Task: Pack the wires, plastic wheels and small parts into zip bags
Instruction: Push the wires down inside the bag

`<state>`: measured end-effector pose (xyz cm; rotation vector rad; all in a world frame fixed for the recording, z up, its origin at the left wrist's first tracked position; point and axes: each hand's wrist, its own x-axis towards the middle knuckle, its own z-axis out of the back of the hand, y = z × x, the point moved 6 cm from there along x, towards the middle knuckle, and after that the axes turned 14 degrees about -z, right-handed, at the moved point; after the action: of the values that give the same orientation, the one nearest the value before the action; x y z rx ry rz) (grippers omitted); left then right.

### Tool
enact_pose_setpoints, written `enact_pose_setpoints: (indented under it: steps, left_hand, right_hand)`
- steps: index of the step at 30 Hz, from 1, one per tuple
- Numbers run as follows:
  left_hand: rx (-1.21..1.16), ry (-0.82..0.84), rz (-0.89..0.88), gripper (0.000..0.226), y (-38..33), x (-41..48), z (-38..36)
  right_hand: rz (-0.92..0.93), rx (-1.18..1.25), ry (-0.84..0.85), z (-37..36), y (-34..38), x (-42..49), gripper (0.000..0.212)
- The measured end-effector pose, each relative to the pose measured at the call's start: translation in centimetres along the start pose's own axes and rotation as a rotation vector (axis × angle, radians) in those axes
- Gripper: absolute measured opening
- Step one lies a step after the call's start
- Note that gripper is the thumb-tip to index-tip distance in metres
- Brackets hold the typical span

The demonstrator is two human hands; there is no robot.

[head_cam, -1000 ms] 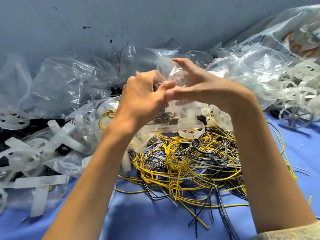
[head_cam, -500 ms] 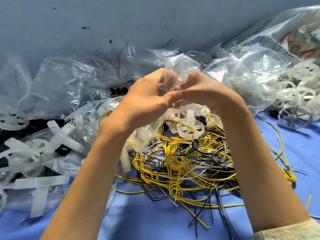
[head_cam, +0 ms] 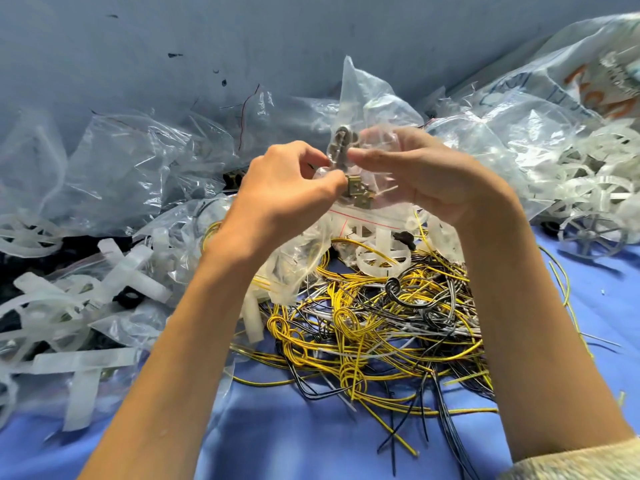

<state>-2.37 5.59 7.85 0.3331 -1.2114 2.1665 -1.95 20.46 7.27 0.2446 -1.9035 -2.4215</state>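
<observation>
A clear zip bag [head_cam: 367, 102] is held up in front of me, its red zip line hanging low. My left hand [head_cam: 287, 192] pinches the bag at its left side. My right hand [head_cam: 415, 174] grips it from the right, fingers curled around the plastic. Small metal parts [head_cam: 341, 148] show through the bag between my fingertips, with more [head_cam: 358, 194] just below. A tangle of yellow, black and white wires [head_cam: 374, 323] lies on the blue surface under my hands. A white plastic wheel [head_cam: 382, 252] rests at the pile's far edge.
Filled and crumpled clear bags [head_cam: 131, 168] pile up at the left and back against the grey wall. Bagged white plastic strips [head_cam: 83, 368] lie at the near left. More plastic wheels [head_cam: 595, 188] in bags sit at the right. Blue cloth [head_cam: 311, 438] shows in front.
Both hands have lifted and turned the bag so its body stands upward. The metal parts now show between my fingertips, and the zip line hangs below.
</observation>
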Motion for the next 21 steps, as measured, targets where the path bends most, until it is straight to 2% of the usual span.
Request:
enact_pose_setpoints:
  steps: [2,4,7,10,11,13,15,16,17,19,21]
  left_hand:
    - [-0.029,-0.030,0.022,0.029,0.0,0.1,0.1]
    - [-0.050,-0.021,0.016,0.020,0.2,0.2,0.1]
    - [-0.039,0.038,-0.049,0.014,0.2,0.2,-0.2]
    - [0.008,0.008,-0.069,0.014,0.5,0.1,0.1]
    - [0.035,-0.017,-0.066,0.016,0.5,0.1,0.3]
    - [0.117,-0.077,-0.064,0.014,0.5,0.1,0.9]
    - [0.164,-0.130,-0.071,0.016,0.3,0.1,1.4]
    - [0.170,-0.148,-0.080,0.016,0.2,0.1,1.5]
    - [0.182,-0.159,-0.095,0.016,0.1,0.2,1.6]
    - [0.239,-0.156,-0.130,0.012,0.0,0.3,1.6]
    - [0.291,-0.104,-0.152,0.014,0.2,0.2,1.3]
  right_hand:
    - [0.033,0.005,0.047,-0.2,0.0,0.0,0.027]
    - [0.082,0.036,0.067,-0.4,0.3,-0.1,0.019]
    - [0.126,0.074,0.070,-0.6,0.7,-0.4,0.022]
    - [0.087,0.012,0.043,-0.4,0.6,-0.4,0.029]
    - [0.065,-0.001,0.008,-0.1,0.5,-0.4,0.037]
    - [0.044,-0.016,-0.147,1.0,0.8,-0.7,0.067]
    - [0.128,-0.055,-0.308,1.8,1.8,-1.3,0.096]
    - [0.202,-0.085,-0.330,1.7,2.5,-1.8,0.104]
    - [0.274,-0.109,-0.327,1.3,3.2,-2.3,0.106]
    - [0.370,-0.194,-0.332,0.5,4.3,-3.1,0.090]
    - [0.333,-0.412,-0.309,-0.8,4.8,-3.1,0.070]
